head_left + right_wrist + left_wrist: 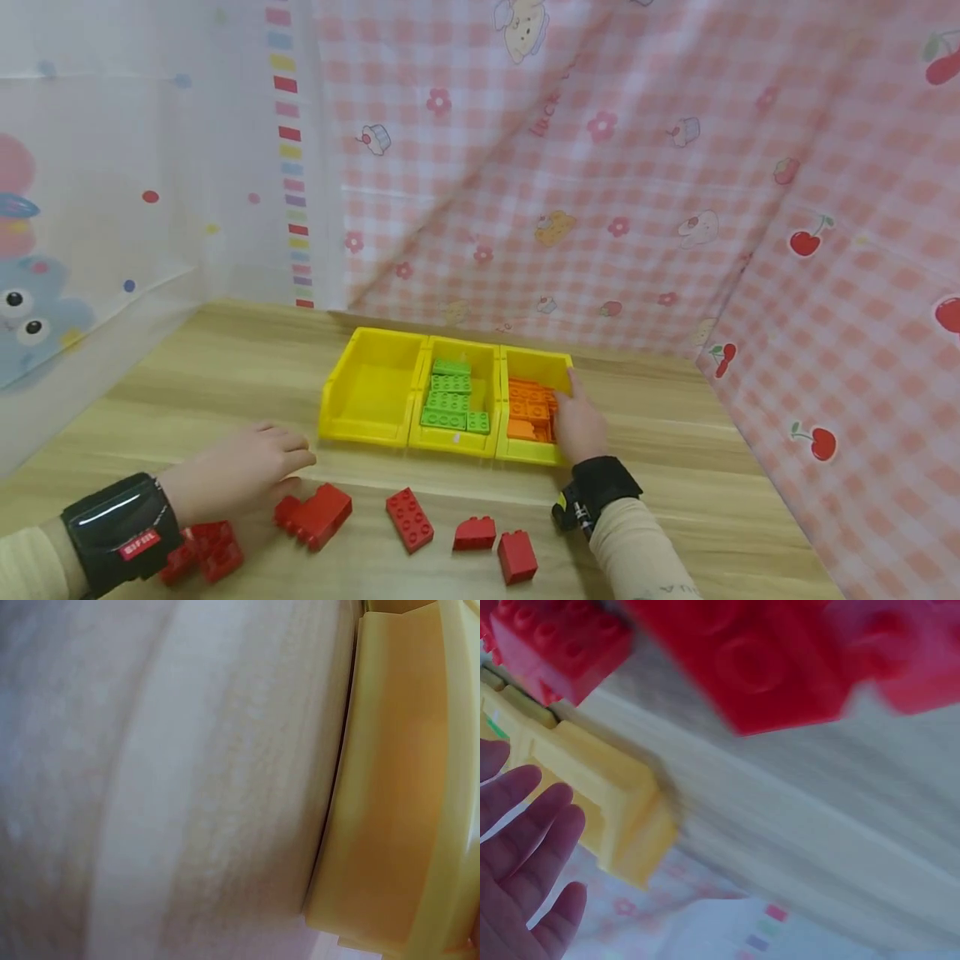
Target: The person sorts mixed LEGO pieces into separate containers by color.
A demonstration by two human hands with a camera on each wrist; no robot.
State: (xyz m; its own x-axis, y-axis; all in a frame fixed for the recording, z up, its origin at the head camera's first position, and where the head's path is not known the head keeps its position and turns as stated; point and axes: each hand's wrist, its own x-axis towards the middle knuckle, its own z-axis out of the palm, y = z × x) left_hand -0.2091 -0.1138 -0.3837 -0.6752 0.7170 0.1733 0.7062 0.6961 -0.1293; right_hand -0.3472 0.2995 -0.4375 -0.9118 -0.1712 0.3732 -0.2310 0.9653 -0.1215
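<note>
My left hand point(236, 467) hovers over the wood-patterned table, its fingers loosely extended and holding nothing. Close to its fingertips lies a red brick cluster point(318, 515); another red cluster point(204, 552) sits under the wrist. Large and blurred, red bricks point(757, 667) fill the top of the left wrist view, above the relaxed fingers point(551, 825). On the right, my right hand point(582, 427) grips the right wall of the yellow bin point(536, 360), thumb inside near the orange bricks point(528, 408). In the right wrist view, the bin's side point(397, 780) shows close up, with fingers mostly hidden.
Left of the orange bricks, a middle bin point(483, 350) contains several green bricks point(448, 400), and a bare left bin point(378, 392) joins it. A red eight-stud brick point(409, 520), a curved red brick point(475, 533) and a red block point(517, 557) lie in front.
</note>
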